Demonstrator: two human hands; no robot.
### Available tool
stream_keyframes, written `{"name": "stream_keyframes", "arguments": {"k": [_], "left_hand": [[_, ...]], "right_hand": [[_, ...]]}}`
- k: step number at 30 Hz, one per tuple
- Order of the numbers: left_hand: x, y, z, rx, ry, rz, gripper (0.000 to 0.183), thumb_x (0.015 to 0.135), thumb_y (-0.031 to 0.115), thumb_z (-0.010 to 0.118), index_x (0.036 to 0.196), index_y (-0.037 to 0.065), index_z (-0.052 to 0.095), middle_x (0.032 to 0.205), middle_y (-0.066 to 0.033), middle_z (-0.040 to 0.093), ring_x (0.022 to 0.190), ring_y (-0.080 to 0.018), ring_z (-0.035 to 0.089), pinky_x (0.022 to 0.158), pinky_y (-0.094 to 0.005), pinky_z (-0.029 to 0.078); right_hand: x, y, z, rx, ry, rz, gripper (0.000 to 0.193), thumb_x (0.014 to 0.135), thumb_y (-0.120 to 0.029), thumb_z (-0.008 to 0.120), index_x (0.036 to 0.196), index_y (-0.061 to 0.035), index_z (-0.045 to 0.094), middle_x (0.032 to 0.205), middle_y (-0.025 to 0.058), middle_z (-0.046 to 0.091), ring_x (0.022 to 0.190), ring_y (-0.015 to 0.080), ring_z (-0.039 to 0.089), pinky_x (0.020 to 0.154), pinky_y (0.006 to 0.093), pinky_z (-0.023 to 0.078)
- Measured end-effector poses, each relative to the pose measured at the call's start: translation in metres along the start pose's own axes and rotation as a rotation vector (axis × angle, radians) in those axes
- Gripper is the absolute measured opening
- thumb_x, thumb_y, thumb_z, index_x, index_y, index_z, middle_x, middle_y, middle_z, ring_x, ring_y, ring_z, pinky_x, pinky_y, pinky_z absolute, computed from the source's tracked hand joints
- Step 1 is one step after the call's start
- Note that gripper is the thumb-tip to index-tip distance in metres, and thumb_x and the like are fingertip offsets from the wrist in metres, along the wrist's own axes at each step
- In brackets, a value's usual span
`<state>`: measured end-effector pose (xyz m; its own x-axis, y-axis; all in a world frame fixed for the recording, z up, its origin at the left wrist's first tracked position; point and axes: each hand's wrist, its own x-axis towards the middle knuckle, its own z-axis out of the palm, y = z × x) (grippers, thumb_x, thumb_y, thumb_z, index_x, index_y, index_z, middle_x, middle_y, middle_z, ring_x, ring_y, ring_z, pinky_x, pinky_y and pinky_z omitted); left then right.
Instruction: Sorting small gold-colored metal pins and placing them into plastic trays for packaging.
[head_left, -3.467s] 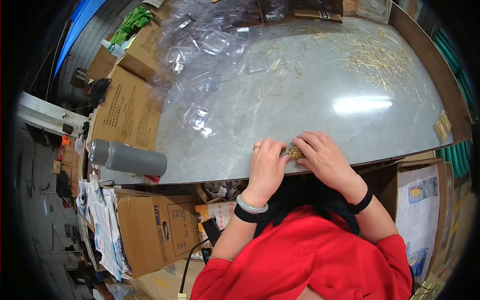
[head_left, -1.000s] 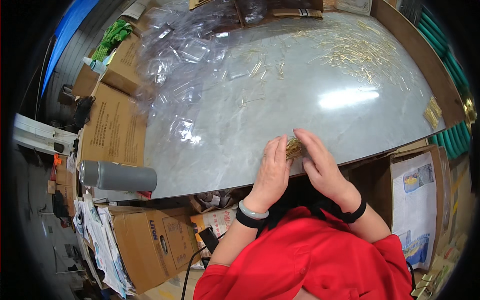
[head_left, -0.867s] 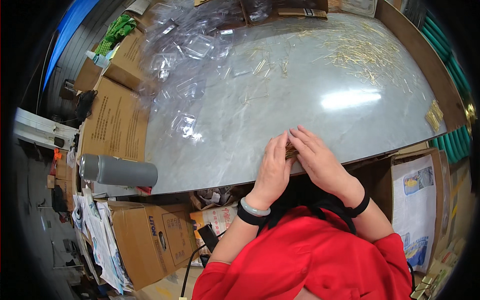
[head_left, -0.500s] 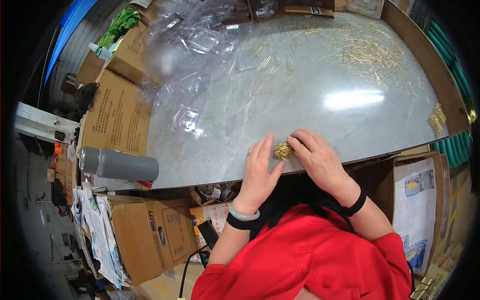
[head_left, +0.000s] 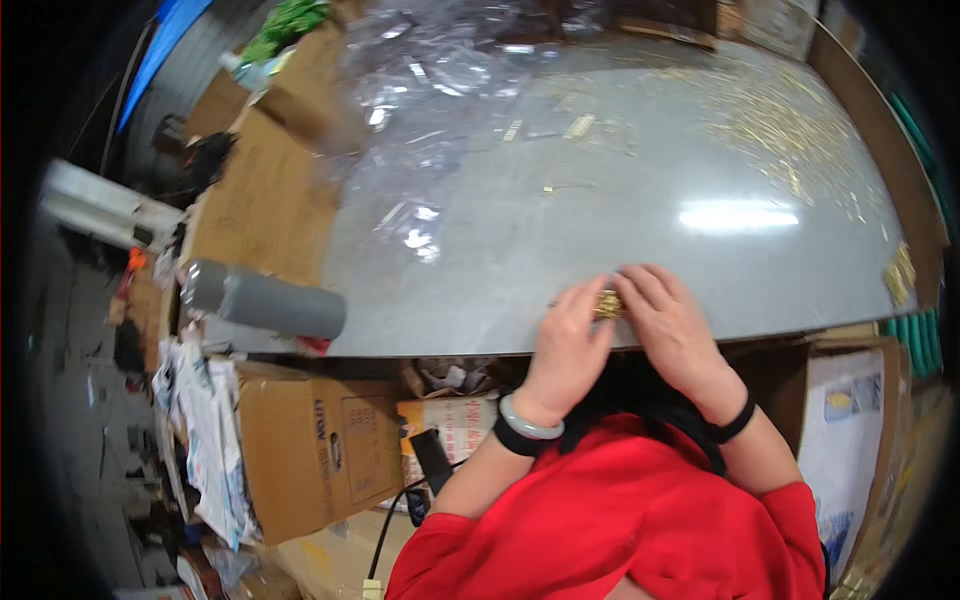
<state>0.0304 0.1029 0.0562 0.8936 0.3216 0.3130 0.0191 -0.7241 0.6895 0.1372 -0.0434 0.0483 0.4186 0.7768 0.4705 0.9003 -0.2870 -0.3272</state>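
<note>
A small bundle of thin gold pins [head_left: 607, 305] is between my hands at the table's front edge, its ends facing up. My left hand [head_left: 567, 350] presses in from the left, fingers bent against the bundle. From the right, my right hand [head_left: 668, 322] closes on it, its fingers together and covering part of the bundle. Loose gold pins [head_left: 785, 125] lie scattered over the far right of the grey table [head_left: 500, 290]. A separate gold clump [head_left: 899, 274] lies near the right edge.
Clear plastic packaging [head_left: 430, 110] heaps up at the far left. A grey bottle [head_left: 268, 300] lies by the left front edge, near a cardboard box [head_left: 260, 205]. Another carton [head_left: 320, 450] stands below. A raised brown border [head_left: 880, 130] bounds the right side.
My hands have drawn closer together around the bundle, with the left fingers now bent in against it. The whole view has shifted, so the table appears farther right.
</note>
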Motion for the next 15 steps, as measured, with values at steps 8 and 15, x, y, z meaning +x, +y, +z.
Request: {"name": "stream_keyframes", "arguments": {"k": [8, 15], "left_hand": [[0.009, -0.042, -0.116, 0.032, -0.027, -0.379, 0.04, 0.094, 0.009, 0.065, 0.133, -0.001, 0.059, 0.118, -0.0169, 0.068, 0.102, -0.0226, 0.068, 0.085, -0.0329, 0.055], [0.077, -0.149, -0.205, 0.657, 0.268, -0.744, 0.073, 0.092, 0.045, 0.067, 0.143, -0.002, 0.046, 0.142, -0.0293, 0.047, 0.132, -0.0476, 0.046, 0.109, -0.0509, 0.042]], "right_hand": [[-0.005, 0.016, -0.017, -0.036, 0.01, 0.052, 0.036, 0.089, -0.004, 0.059, 0.124, -0.0028, 0.061, 0.125, 0.0114, 0.061, 0.123, 0.0351, 0.055, 0.102, 0.043, 0.047], [-0.003, 0.012, -0.013, -0.015, 0.099, 0.114, 0.03, 0.088, -0.001, 0.064, 0.119, -0.0022, 0.063, 0.12, 0.0119, 0.063, 0.123, 0.0368, 0.056, 0.103, 0.0456, 0.048]]}}
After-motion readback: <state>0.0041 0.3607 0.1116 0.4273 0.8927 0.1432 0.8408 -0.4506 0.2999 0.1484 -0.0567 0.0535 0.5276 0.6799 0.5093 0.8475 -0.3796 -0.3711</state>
